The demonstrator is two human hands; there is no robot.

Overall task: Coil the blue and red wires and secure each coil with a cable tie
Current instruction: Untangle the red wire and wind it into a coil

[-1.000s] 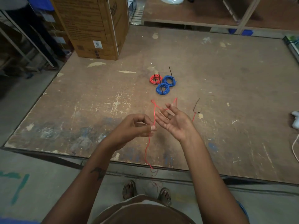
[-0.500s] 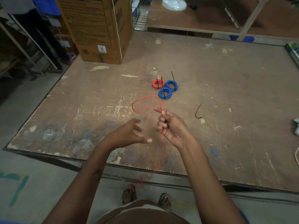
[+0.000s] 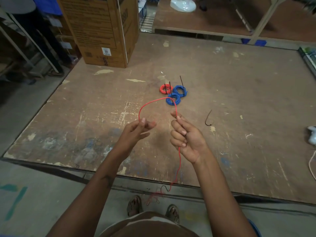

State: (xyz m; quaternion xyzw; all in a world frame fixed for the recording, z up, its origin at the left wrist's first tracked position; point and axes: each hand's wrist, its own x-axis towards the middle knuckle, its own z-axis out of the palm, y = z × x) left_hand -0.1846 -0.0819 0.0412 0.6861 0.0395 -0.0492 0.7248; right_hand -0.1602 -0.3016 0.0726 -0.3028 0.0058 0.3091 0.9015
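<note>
A loose red wire [image 3: 148,104] arches between my two hands above the worn table [image 3: 239,100]. My left hand [image 3: 136,132] pinches one end of the arch at its fingertips. My right hand [image 3: 186,139] is curled round the wire, whose tail hangs from the fist past the table's front edge toward the floor. Farther back lie a tied red coil [image 3: 165,89] and two tied blue coils [image 3: 179,90] [image 3: 173,101], each with a black cable tie sticking up. A loose black cable tie [image 3: 208,118] lies to the right of my right hand.
A large cardboard box [image 3: 102,29] stands at the table's back left corner. A white object [image 3: 312,135] and a pale cord [image 3: 312,166] sit at the right edge. My sandalled feet [image 3: 152,207] are below the front edge. A person stands at far left.
My left hand has gone from open below the loop to pinching the red wire. The arch has widened and risen between the hands. My right hand keeps its grip.
</note>
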